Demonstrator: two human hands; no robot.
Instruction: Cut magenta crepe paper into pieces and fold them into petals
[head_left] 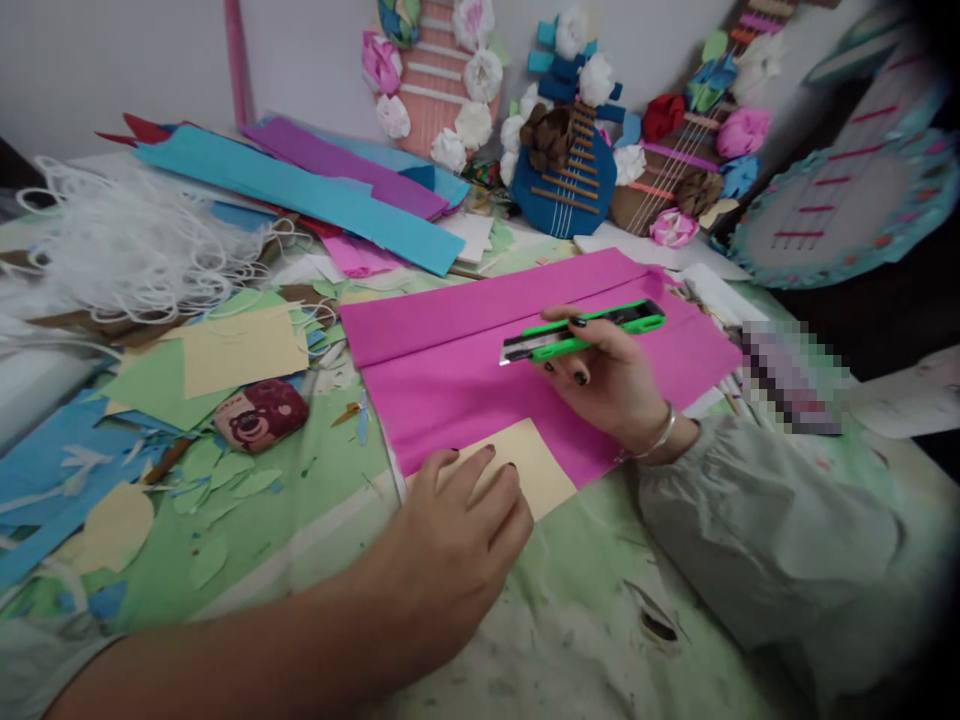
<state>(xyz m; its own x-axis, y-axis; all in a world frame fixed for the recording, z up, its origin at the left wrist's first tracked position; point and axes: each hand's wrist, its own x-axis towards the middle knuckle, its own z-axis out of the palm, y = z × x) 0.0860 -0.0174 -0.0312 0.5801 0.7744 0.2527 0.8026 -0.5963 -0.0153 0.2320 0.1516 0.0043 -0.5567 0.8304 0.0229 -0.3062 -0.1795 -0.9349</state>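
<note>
My right hand (604, 385) grips a green utility knife (592, 330) above a wide sheet of magenta paper (465, 390). The blade sticks out at the knife's left end. A fold or layered strip runs along the paper's far side. My left hand (465, 540) lies with fingers spread on a cream paper piece (544, 465), which rests over the near edge of the magenta sheet. Part of the cream piece is hidden under my fingers.
At left lie a tangle of white cord (150, 240), a dark red patterned case (261, 414) and paper scraps (206, 475). Folded blue paper (300, 190) is stacked behind. Paper-decorated instrument models, one of them blue (566, 190), lean at the back. A pixelated object (795, 375) lies right.
</note>
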